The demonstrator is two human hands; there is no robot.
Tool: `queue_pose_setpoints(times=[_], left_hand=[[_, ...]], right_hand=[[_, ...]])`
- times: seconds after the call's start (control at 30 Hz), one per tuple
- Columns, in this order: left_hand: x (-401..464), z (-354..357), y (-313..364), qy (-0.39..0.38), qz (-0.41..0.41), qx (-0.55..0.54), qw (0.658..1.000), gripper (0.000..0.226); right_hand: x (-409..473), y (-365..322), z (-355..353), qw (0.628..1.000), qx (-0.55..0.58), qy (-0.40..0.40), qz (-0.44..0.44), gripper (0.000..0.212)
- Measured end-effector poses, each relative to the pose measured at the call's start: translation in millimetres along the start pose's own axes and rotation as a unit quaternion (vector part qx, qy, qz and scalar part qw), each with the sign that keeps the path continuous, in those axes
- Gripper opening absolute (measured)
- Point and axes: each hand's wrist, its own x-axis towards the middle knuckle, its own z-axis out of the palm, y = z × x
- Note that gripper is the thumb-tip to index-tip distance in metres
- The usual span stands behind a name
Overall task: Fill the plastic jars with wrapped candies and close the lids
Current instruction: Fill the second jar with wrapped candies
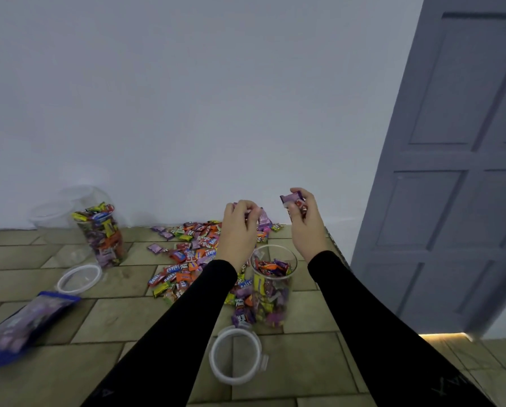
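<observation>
Above the open jar (272,277) on the floor, my left hand (240,227) and right hand (304,221) each clutch candies (288,198), poised to drop them in.

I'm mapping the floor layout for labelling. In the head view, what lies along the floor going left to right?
Blue candy bag → loose lid ring → candy-filled jar by the wall → pile of wrapped candies → open jar being filled → grey door. The near lid is left out: it overlaps the pile and jar sideways.
</observation>
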Motion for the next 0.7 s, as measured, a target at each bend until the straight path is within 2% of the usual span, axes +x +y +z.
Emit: queue_pose_setpoints(times=[0.13,0.23,0.4,0.6,0.7], left_hand=[[-17,2,3,0.044,-0.017,-0.050,0.998,0.013],[-26,5,1,0.068,-0.052,-0.130,0.988,0.018],[-41,8,6,0.074,-0.096,-0.206,0.971,0.016],[-50,15,7,0.077,-0.084,-0.239,0.964,0.008],[-52,15,8,0.080,-0.088,-0.265,0.957,0.012]], right_hand=[[-13,-12,8,0.996,0.051,0.075,-0.014,0.023],[-22,-17,12,0.990,0.081,0.111,-0.008,0.022],[-31,-14,15,0.986,0.088,0.143,0.002,0.021],[-32,-3,21,0.982,0.080,0.169,0.025,0.021],[-31,-3,22,0.983,0.079,0.163,0.025,0.019]])
